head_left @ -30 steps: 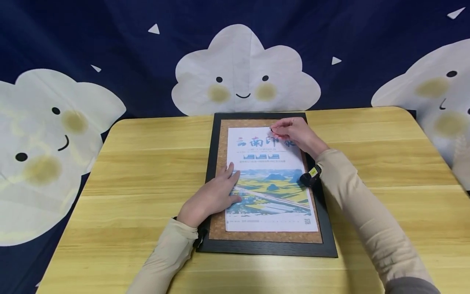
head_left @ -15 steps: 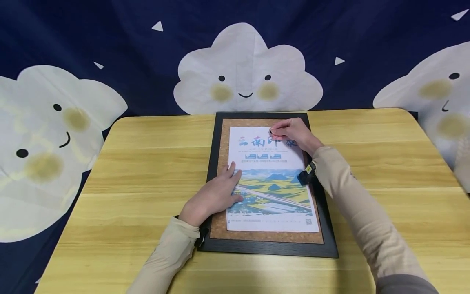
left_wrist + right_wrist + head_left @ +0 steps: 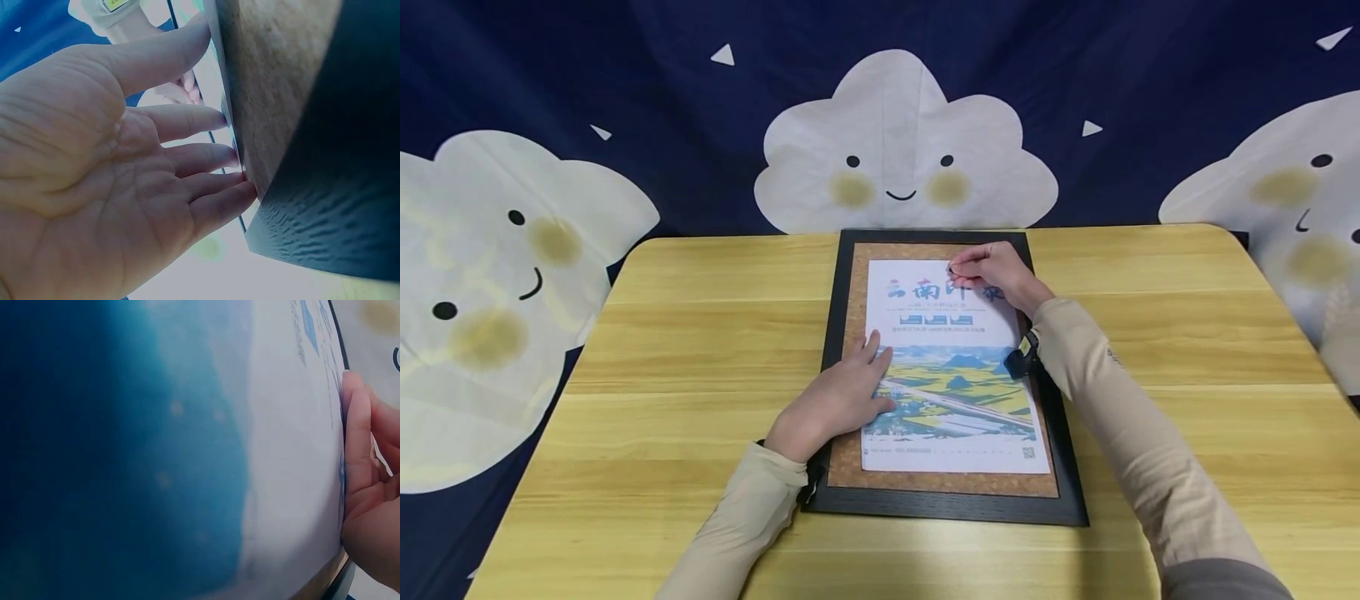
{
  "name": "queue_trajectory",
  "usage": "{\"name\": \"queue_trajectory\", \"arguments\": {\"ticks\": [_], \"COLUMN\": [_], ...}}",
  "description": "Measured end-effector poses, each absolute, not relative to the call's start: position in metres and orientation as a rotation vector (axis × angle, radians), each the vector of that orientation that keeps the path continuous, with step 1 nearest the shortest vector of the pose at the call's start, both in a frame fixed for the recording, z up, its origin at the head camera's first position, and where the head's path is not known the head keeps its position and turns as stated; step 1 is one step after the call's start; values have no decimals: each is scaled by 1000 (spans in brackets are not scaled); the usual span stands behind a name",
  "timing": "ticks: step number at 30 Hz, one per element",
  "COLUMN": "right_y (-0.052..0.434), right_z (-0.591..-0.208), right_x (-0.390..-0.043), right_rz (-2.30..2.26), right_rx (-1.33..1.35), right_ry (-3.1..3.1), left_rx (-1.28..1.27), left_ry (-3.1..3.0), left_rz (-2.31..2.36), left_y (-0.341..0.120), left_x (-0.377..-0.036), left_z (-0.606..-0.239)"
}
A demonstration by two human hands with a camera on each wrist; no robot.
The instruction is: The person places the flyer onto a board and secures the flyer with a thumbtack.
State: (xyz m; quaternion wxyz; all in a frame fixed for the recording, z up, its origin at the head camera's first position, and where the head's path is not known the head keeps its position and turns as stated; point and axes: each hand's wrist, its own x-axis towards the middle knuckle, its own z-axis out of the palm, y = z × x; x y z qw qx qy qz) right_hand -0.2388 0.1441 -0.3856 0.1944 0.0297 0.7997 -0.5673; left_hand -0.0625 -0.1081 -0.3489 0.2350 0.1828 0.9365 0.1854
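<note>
A printed poster sheet [image 3: 940,325] with blue lettering and a yellow-green landscape lies on a black-framed cork board [image 3: 962,485]. My left hand [image 3: 829,407] rests at the sheet's left edge, fingers spread; the left wrist view shows these fingers [image 3: 187,122] extended, their tips touching the sheet. At the sheet's upper edge, right of its middle, my right hand [image 3: 996,271] pinches a small dark tack-like piece [image 3: 951,269] between thumb and forefinger. Most of that piece is hidden by the fingers. In the right wrist view, the right hand's fingers [image 3: 358,434] lie against the paper.
The board lies on a light wooden table [image 3: 700,333], its far end by the table's back edge. Behind hangs a dark blue cloth [image 3: 700,125] with smiling white clouds [image 3: 895,125]. Wood surface extends on both sides of the board.
The right forearm and wrist have shifted slightly left and inward, while the fingertips stay at nearly the same spot on the sheet's top. The left hand has stayed in place.
</note>
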Motion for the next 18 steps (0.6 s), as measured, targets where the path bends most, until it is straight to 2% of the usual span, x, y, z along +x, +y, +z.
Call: {"name": "queue_trajectory", "arguments": {"ticks": [18], "right_y": [129], "right_z": [-380], "right_x": [-239], "right_rz": [-1446], "right_rx": [173], "right_ry": [2384], "left_rx": [500], "left_ry": [2567], "left_rz": [514], "left_y": [-108], "left_x": [-62], "left_z": [-349]}}
